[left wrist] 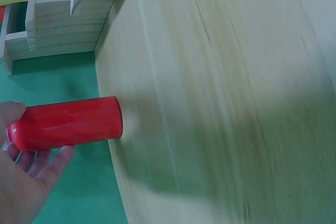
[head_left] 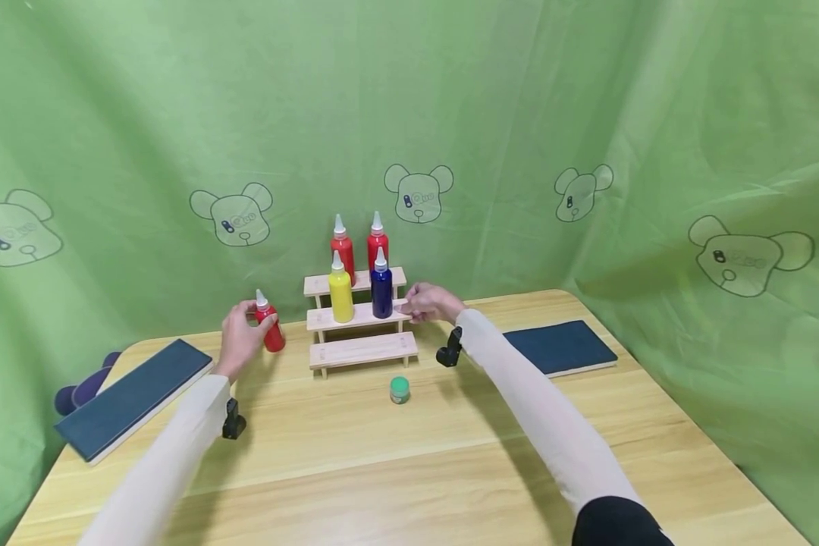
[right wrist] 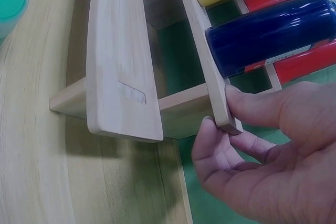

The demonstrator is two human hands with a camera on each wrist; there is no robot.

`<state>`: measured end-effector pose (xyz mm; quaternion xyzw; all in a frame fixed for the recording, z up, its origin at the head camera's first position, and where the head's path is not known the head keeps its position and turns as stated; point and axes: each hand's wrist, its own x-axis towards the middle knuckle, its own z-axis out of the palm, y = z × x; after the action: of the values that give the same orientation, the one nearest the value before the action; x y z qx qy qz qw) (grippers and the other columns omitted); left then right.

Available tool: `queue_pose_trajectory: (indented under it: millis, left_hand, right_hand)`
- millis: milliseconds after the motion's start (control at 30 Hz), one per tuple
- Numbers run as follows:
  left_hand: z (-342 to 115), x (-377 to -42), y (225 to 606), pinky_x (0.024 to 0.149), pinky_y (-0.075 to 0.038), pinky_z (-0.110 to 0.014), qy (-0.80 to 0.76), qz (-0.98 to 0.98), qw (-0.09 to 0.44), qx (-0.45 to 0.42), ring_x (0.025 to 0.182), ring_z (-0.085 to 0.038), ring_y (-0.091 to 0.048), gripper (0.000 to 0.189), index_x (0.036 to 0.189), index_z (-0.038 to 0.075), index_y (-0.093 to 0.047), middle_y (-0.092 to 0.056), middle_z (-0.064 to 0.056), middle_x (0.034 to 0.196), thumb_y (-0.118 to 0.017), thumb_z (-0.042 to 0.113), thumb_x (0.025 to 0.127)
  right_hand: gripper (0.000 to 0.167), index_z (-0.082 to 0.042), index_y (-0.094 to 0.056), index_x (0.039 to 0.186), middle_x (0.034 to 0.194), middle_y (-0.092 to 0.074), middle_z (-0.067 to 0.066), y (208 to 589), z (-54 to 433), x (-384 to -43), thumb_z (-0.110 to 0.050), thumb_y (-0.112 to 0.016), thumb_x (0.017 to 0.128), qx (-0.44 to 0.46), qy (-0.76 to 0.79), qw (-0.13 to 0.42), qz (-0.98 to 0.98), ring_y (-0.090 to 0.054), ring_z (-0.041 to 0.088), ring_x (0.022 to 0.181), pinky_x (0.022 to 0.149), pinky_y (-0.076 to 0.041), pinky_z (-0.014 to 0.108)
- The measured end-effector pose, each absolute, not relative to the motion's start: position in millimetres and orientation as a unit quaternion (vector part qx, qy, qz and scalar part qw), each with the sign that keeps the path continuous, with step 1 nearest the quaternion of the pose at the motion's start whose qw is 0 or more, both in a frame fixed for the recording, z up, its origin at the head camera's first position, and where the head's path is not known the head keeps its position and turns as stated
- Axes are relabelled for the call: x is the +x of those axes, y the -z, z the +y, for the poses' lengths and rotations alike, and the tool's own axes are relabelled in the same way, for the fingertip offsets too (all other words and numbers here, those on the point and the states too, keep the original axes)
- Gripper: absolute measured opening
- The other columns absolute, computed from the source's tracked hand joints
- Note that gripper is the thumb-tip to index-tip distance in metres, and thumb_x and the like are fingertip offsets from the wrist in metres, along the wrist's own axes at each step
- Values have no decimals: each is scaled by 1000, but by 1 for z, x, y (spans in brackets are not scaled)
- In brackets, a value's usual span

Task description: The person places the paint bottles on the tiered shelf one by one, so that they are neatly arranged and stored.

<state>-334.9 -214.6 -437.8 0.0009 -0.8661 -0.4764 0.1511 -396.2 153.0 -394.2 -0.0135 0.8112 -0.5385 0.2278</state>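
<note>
My left hand (head_left: 240,337) grips a red squeeze bottle (head_left: 271,330) with a white nozzle cap, left of the wooden tiered rack (head_left: 363,350). In the left wrist view the bottle (left wrist: 68,123) lies between thumb and fingers, its base close to the tabletop. My right hand (head_left: 431,302) pinches the right end of the rack's middle step (right wrist: 223,111), thumb on top and fingers beneath. A blue bottle (head_left: 382,292) and a yellow bottle (head_left: 341,294) stand on that step. On the top step are two red bottles, one left (head_left: 343,250) and one right (head_left: 378,244). The lowest step is bare.
A small jar with a green lid (head_left: 399,389) stands in front of the rack. One dark blue book (head_left: 136,398) lies at the left edge, another (head_left: 561,347) at the right. Purple rounded objects (head_left: 89,385) show behind the left book. A green curtain (head_left: 327,98) hangs behind the table.
</note>
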Motion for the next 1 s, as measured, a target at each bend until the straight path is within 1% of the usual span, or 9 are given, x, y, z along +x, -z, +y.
queue_pose_trajectory:
  millis: [167, 233, 333, 533, 767, 833, 900, 1000]
  left_hand:
    - [-214, -333, 435, 115, -44, -53, 510, -848, 142, -3, 126, -45, -58, 48, 141, -12, -53, -59, -34, 135, -69, 9, 101]
    - [-216, -331, 433, 113, -46, -50, 522, -843, 134, 0, 125, -44, -59, 47, 141, -10, -55, -61, -33, 135, -69, 9, 101]
    - [-220, -330, 433, 111, -47, -47, 522, -844, 122, 6, 125, -42, -61, 47, 142, -8, -56, -62, -32, 136, -69, 10, 101]
    - [-223, -330, 433, 110, -49, -47, 514, -851, 109, 4, 127, -43, -61, 50, 144, -7, -55, -62, -31, 138, -70, 11, 101]
    - [-222, -331, 434, 104, -53, -43, 493, -862, 117, -2, 121, -41, -65, 50, 142, -7, -59, -67, -30, 132, -74, 13, 98]
    - [-221, -331, 431, 101, -54, -37, 486, -865, 122, -10, 120, -41, -66, 49, 141, -6, -60, -67, -30, 131, -74, 13, 98]
    - [-220, -330, 427, 95, -54, -26, 489, -863, 128, -18, 120, -41, -66, 48, 140, -7, -61, -68, -30, 131, -74, 12, 98]
    - [-219, -329, 417, 84, -50, -11, 499, -855, 140, -26, 119, -40, -67, 45, 139, -6, -62, -68, -29, 131, -73, 12, 99]
  right_hand:
    - [24, -5, -42, 106, 95, -48, 7, 395, 153, -398, 0, -65, 100, -11, 545, 225, 808, -51, 14, 73, 70, -53, 23]
    - [24, -5, -42, 107, 94, -47, 6, 397, 152, -399, 1, -65, 100, -11, 550, 229, 803, -50, 13, 72, 69, -54, 22]
    - [24, -5, -43, 107, 93, -48, 5, 399, 150, -399, 0, -65, 100, -11, 551, 237, 800, -49, 12, 71, 69, -55, 22]
    - [24, -5, -43, 107, 94, -49, 6, 399, 149, -396, -1, -65, 101, -12, 532, 231, 815, -51, 13, 71, 70, -55, 23]
    - [24, -2, -44, 112, 97, -50, 7, 397, 151, -393, 0, -65, 100, -5, 527, 231, 818, -54, 14, 72, 79, -58, 28]
    - [25, -1, -44, 114, 97, -51, 7, 397, 151, -393, -1, -65, 100, -6, 527, 230, 818, -54, 14, 72, 78, -58, 28]
    - [25, -1, -44, 114, 96, -51, 7, 396, 152, -393, -1, -65, 100, -7, 525, 227, 820, -54, 14, 71, 75, -57, 26]
    - [26, -2, -44, 114, 96, -51, 7, 394, 152, -394, -1, -66, 100, -8, 527, 226, 820, -54, 14, 70, 71, -56, 24]
